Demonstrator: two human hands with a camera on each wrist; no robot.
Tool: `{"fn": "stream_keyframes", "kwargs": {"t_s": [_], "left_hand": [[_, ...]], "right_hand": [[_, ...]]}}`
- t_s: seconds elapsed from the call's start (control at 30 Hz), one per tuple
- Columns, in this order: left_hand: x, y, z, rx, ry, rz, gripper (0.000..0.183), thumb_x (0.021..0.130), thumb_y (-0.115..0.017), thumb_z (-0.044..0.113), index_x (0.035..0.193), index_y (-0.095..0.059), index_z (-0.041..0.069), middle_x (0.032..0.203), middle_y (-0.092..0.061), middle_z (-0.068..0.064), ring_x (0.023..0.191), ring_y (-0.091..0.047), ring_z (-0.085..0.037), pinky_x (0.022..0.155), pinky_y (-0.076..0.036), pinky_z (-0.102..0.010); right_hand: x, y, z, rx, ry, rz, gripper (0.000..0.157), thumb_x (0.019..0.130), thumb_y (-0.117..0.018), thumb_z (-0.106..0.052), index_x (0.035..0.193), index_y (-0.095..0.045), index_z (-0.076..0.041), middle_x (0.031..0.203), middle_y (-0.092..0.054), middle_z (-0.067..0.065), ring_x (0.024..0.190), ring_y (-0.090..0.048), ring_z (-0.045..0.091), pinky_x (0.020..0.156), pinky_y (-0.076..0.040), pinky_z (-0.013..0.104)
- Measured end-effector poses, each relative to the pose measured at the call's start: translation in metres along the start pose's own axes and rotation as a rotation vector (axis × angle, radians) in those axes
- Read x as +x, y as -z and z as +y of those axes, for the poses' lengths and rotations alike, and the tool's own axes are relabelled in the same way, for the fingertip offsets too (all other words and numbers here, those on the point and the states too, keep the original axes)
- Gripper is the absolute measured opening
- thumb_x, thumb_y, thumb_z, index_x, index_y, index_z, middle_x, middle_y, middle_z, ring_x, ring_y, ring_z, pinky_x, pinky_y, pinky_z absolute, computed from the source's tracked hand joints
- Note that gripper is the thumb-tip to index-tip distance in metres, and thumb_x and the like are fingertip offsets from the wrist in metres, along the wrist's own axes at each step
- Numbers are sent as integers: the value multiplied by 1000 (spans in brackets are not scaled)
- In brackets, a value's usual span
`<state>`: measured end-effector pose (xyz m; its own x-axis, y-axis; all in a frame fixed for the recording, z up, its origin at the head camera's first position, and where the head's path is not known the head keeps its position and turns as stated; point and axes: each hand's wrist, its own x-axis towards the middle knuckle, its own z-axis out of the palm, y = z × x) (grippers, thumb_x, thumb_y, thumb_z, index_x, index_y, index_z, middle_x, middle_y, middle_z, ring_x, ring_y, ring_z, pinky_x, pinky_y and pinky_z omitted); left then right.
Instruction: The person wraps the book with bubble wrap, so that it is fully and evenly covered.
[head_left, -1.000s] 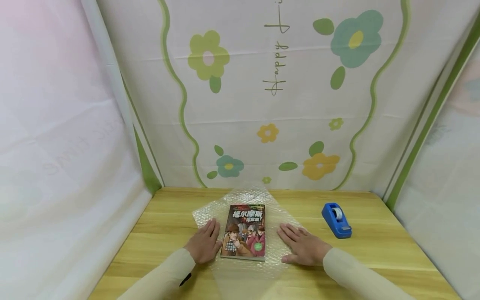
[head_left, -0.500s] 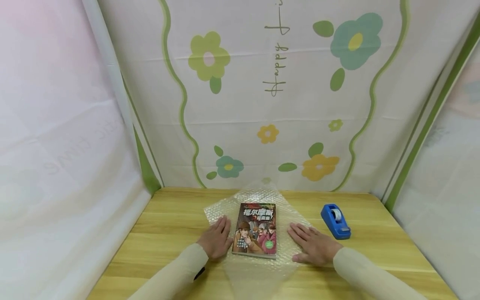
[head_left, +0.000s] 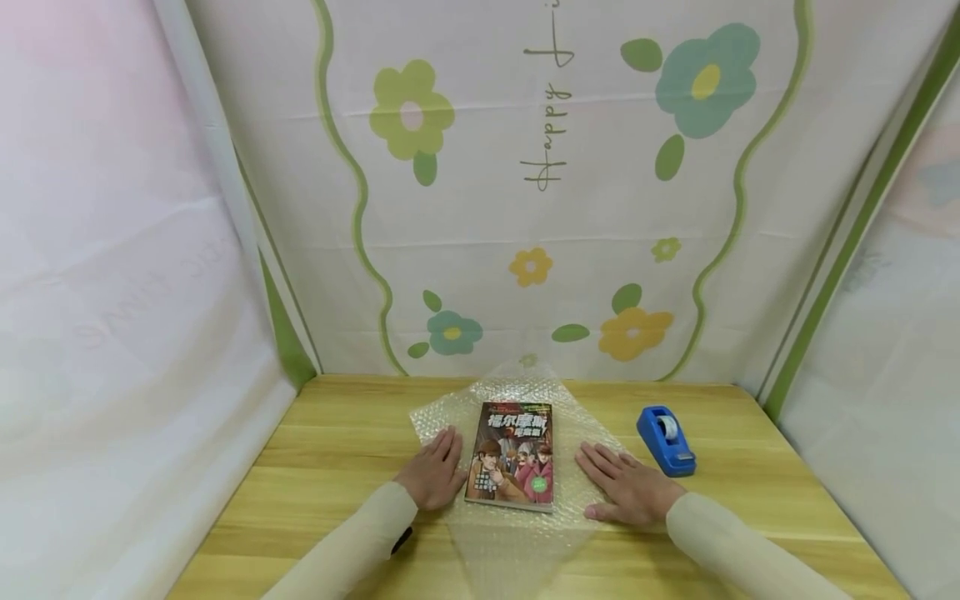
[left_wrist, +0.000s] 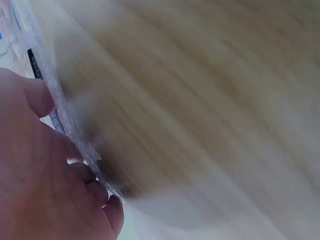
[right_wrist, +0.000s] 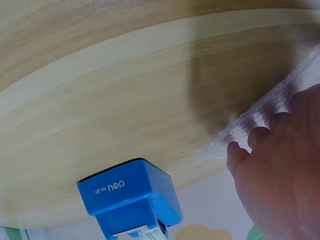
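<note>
A book [head_left: 512, 457] with an illustrated cover lies face up on a sheet of clear bubble wrap [head_left: 510, 540]. The sheet is set cornerwise on the wooden table. Just left of the book, my left hand [head_left: 432, 469] rests on the wrap, fingers extended and pointing away. My right hand [head_left: 630, 485] lies on the wrap to the right of the book, its fingers spread and apart from the cover. The left wrist view shows the left palm [left_wrist: 45, 170] at the sheet's edge. In the right wrist view the right fingers [right_wrist: 260, 137] lie along the wrap [right_wrist: 250, 122].
A blue tape dispenser [head_left: 666, 442] with a roll of tape stands to the right, beyond my right hand; the right wrist view shows the dispenser [right_wrist: 132, 192] closer. Flowered cloth [head_left: 525, 208] hangs behind the table [head_left: 315, 467] and along both sides.
Both hands, the bubble wrap and the book have shifted together to the right, mostly in the first half second. The tape dispenser has stayed in its place.
</note>
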<state>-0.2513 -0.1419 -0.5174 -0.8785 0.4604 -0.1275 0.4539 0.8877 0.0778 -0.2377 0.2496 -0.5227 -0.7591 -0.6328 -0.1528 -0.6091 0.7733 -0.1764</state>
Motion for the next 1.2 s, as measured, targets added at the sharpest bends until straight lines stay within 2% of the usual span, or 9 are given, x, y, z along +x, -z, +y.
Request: {"fn": "stream_keyframes", "kwargs": {"t_s": [0.33,0.5,0.6,0.7,0.87,1.03,1.2], "left_hand": [[0,12,-3,-10,-5,-40,67,114,-40,38,164,-29,-6,174,-22,-25,163,-22,-40,132,-25,-51],[2,17,-4,-17,-62,5,68,114,-39,37,162,-29,-10,172,-24,-29,161,-25,-45,131,-26,-54],[6,24,0,-22,-91,18,69,115,-37,38,163,-26,-10,173,-22,-28,162,-23,-44,132,-26,-54],[10,33,8,-43,-99,5,71,115,-39,41,165,-24,-6,175,-20,-23,164,-20,-40,132,-25,-52],[16,43,28,-8,-147,-24,72,114,-38,44,167,-22,-2,177,-16,-19,165,-18,-36,133,-25,-50],[24,42,49,56,-214,-19,73,114,-37,47,168,-22,0,178,-16,-16,165,-19,-32,133,-26,-47],[32,36,67,67,-277,-6,74,113,-40,47,167,-24,-1,177,-19,-18,164,-23,-33,132,-29,-47]], "right_hand": [[4,0,1,-17,-26,-32,91,105,-46,-67,169,-23,-8,177,-20,17,162,-23,44,125,-27,69],[4,2,-2,-31,-37,-44,91,104,-46,-68,169,-23,-8,177,-20,16,162,-23,42,126,-28,66],[3,4,-3,-33,-46,-49,91,104,-47,-68,169,-23,-9,177,-20,16,163,-23,41,126,-28,66],[4,4,-3,-30,-47,-53,90,104,-47,-67,169,-24,-9,177,-20,16,162,-23,42,126,-28,67],[4,2,-2,-38,-45,-56,91,104,-46,-68,169,-24,-9,177,-20,16,163,-23,41,126,-28,67],[3,3,-2,-33,-55,-64,91,104,-46,-69,169,-24,-9,178,-19,15,163,-22,41,127,-28,66],[3,2,-3,-28,-62,-74,91,104,-46,-69,169,-23,-10,178,-18,14,164,-21,40,127,-27,66]]}}
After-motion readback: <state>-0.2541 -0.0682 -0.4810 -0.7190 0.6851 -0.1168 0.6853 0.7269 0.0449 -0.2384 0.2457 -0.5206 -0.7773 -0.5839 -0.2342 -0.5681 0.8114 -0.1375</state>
